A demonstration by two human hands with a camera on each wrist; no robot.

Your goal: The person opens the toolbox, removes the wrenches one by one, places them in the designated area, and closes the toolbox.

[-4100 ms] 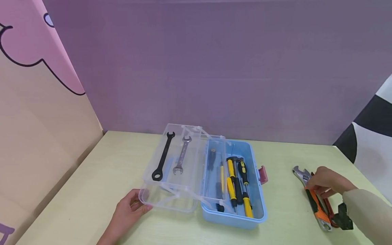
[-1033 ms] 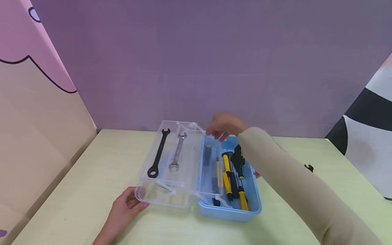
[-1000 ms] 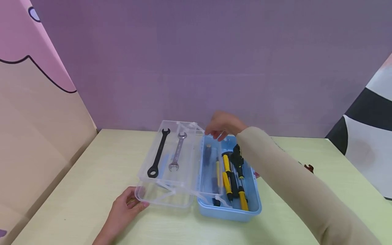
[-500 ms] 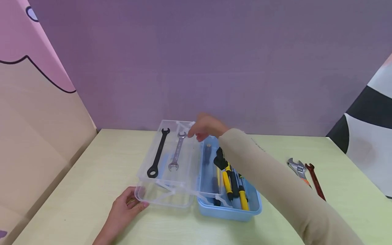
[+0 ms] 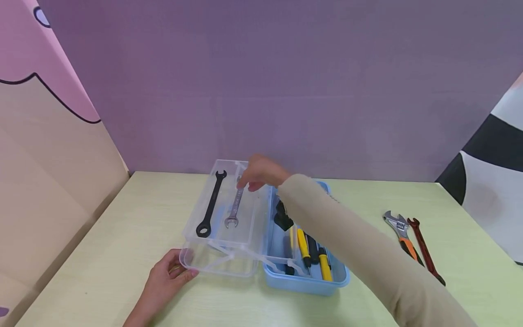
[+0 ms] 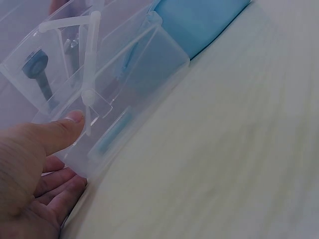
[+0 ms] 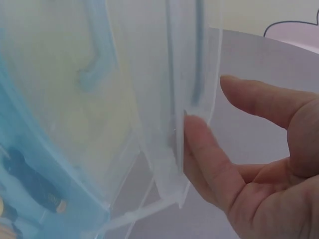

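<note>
Left hand: thumb and fingers grip the clear tray corner.
Right hand: fingers loosely extended over the silver wrench, apparently holding nothing.

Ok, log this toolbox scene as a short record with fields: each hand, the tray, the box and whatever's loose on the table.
left hand: grips the near corner of the clear lid
right hand: fingers on the far edge of the clear tray
tray contents: black wrench, silver wrench
blue toolbox: open, yellow-and-black screwdrivers inside
loose on table: adjustable wrench, red wrench
</note>
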